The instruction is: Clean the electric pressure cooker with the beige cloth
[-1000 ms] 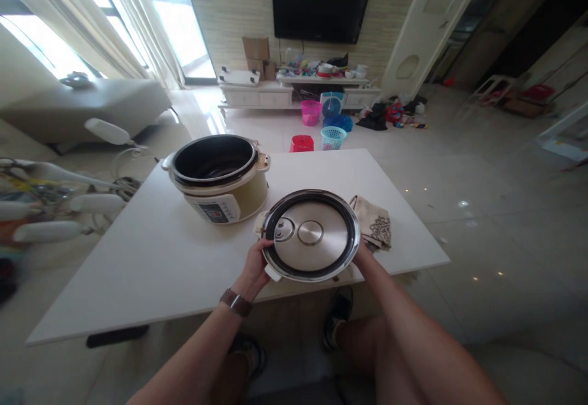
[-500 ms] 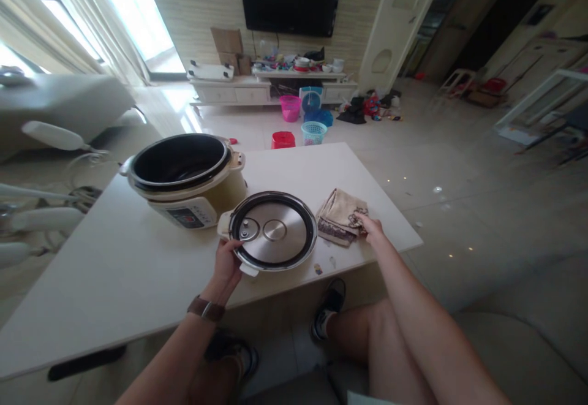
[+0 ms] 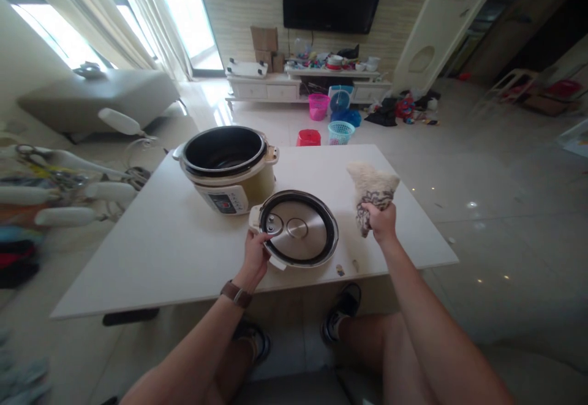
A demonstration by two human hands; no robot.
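My left hand (image 3: 256, 257) grips the near-left rim of a round pressure cooker lid (image 3: 307, 242), its metal underside facing up and a black ring round the edge. The thumb lies over the rim beside the small valve fittings. In my right hand (image 3: 382, 221) is a beige towel (image 3: 373, 183) with a dark pattern, bunched in closed fingers and raised over the table's right part. Behind the lid to the left stands the electric pressure cooker (image 3: 229, 187), uncovered, with a dark inner pot (image 3: 225, 147).
All this is on a white table (image 3: 151, 258). Two small scraps (image 3: 340, 269) lie near its front edge. Beyond it on the floor are a red stool (image 3: 309, 138), a light-blue basket (image 3: 340, 132) and a pink basket (image 3: 318, 106). White-bladed fan-like parts (image 3: 119, 121) stand at the left.
My right hand has picked up the towel from the table and lifted it, now bunched in the fist. My left hand stays on the lid. The whole view has shifted.
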